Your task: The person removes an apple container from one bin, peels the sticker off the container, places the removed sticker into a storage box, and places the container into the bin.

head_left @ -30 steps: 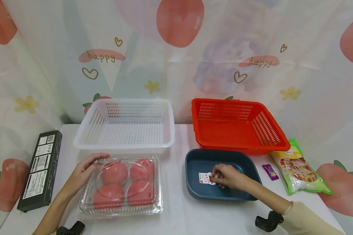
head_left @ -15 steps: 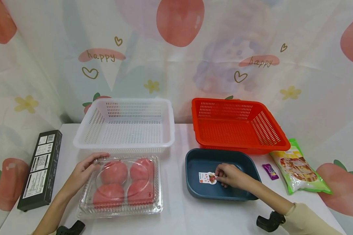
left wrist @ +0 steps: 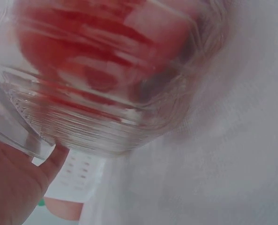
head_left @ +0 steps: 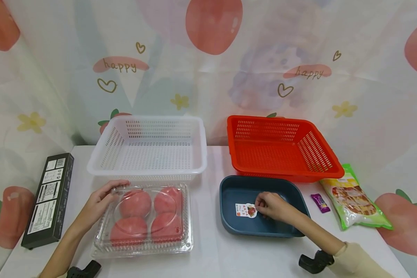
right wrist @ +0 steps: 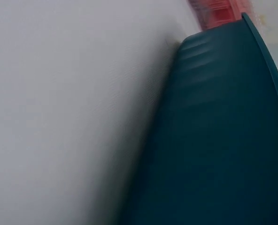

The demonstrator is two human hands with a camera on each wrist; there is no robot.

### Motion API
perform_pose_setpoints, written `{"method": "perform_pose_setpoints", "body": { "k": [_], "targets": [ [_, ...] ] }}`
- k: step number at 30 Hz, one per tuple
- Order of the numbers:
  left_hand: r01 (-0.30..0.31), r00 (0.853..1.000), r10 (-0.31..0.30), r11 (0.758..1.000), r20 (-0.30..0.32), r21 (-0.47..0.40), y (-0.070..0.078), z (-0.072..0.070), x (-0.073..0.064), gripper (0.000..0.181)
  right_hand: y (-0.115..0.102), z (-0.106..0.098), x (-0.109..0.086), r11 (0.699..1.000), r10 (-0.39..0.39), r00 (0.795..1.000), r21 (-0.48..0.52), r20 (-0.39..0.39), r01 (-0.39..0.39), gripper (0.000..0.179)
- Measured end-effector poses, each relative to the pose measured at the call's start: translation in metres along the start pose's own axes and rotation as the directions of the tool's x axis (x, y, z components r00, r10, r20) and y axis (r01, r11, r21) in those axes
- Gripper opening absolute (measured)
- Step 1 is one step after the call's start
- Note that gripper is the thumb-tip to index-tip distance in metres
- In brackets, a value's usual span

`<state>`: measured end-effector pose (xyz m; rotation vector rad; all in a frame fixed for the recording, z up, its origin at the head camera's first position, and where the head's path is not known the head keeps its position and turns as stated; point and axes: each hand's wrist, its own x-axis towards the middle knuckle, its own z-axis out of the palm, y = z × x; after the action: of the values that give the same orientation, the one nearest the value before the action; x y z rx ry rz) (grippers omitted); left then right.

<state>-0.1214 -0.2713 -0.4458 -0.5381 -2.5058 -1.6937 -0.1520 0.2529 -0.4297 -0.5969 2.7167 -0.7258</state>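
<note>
A clear plastic clamshell box (head_left: pixel 144 220) with several round red fruits inside lies front left. My left hand (head_left: pixel 100 199) grips its back left corner, with fingers on the back edge and thumb at the side. In the left wrist view, that hand (left wrist: pixel 21 183) is at the box's rim. A small white label (head_left: pixel 244 210) with a strawberry picture lies flat in the dark blue tray (head_left: pixel 264 227). My right hand (head_left: pixel 274 206) is over the tray, bent fingertips at the label's right edge. Whether they pinch it is hidden; the right wrist view shows mainly the tray's outer wall (right wrist: pixel 214 122).
Behind stand a white basket (head_left: pixel 146 168) and a red basket (head_left: pixel 288 170). A purple wrapped candy (head_left: pixel 321 203) and a green snack bag (head_left: pixel 354 199) lie right of the tray. A black box (head_left: pixel 48 200) with white labels lies at the table's left edge.
My right hand has shifted slightly right and up, off the strawberry picture, which now shows whole. The label stays in nearly the same place. The left hand and the clamshell box have not moved.
</note>
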Motion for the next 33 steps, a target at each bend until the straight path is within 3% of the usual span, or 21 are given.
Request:
{"method": "perform_pose_setpoints", "body": {
  "k": [3,6,9,12,14,17,19,22,24,28,33],
  "targets": [
    [-0.03,1.0,0.03,0.999,0.005,0.029,0.001,-0.001,0.0,0.035,-0.009,-0.001,0.001,0.996,-0.045,0.996,-0.078,-0.072,0.039,0.004],
    [-0.055,0.998,0.055,0.995,0.006,0.079,0.003,-0.004,-0.002,0.036,-0.027,0.0,0.003,0.991,-0.111,0.982,-0.091,-0.156,0.097,0.008],
    [-0.046,0.999,0.047,0.988,-0.007,0.145,0.008,-0.006,-0.004,0.039,-0.051,0.003,0.005,0.981,-0.195,0.948,-0.033,-0.254,0.193,0.013],
    [0.004,0.999,0.003,0.976,-0.036,0.216,0.014,-0.007,-0.009,0.044,-0.078,0.01,0.01,0.954,-0.273,0.901,0.026,-0.337,0.299,0.022],
    [0.05,0.998,-0.041,0.968,-0.043,0.248,0.019,-0.007,-0.014,0.049,-0.097,0.016,0.013,0.944,-0.288,0.889,0.052,-0.355,0.326,0.03],
    [0.127,0.992,-0.124,0.957,-0.025,0.261,0.024,-0.007,-0.024,0.056,-0.124,0.027,0.016,0.946,-0.26,0.914,0.105,-0.311,0.305,0.044],
    [0.172,0.985,-0.175,0.95,-0.014,0.262,0.027,-0.006,-0.029,0.059,-0.139,0.035,0.019,0.958,-0.207,0.952,0.149,-0.226,0.243,0.056],
    [0.232,0.972,-0.236,0.932,-0.02,0.278,0.033,-0.005,-0.037,0.063,-0.155,0.048,0.025,0.971,-0.13,0.987,0.188,-0.09,0.145,0.073],
    [0.259,0.965,-0.261,0.916,-0.035,0.307,0.036,-0.004,-0.042,0.064,-0.161,0.057,0.029,0.976,-0.086,0.996,0.201,-0.014,0.087,0.083],
    [0.309,0.949,-0.309,0.884,-0.059,0.349,0.041,0.0,-0.05,0.064,-0.166,0.075,0.035,0.972,-0.028,0.998,0.233,0.048,0.016,0.087],
    [0.377,0.922,-0.386,0.862,-0.043,0.339,0.041,0.005,-0.057,0.063,-0.168,0.089,0.039,0.933,0.003,0.996,0.358,0.089,-0.035,0.08]
  ]
}}
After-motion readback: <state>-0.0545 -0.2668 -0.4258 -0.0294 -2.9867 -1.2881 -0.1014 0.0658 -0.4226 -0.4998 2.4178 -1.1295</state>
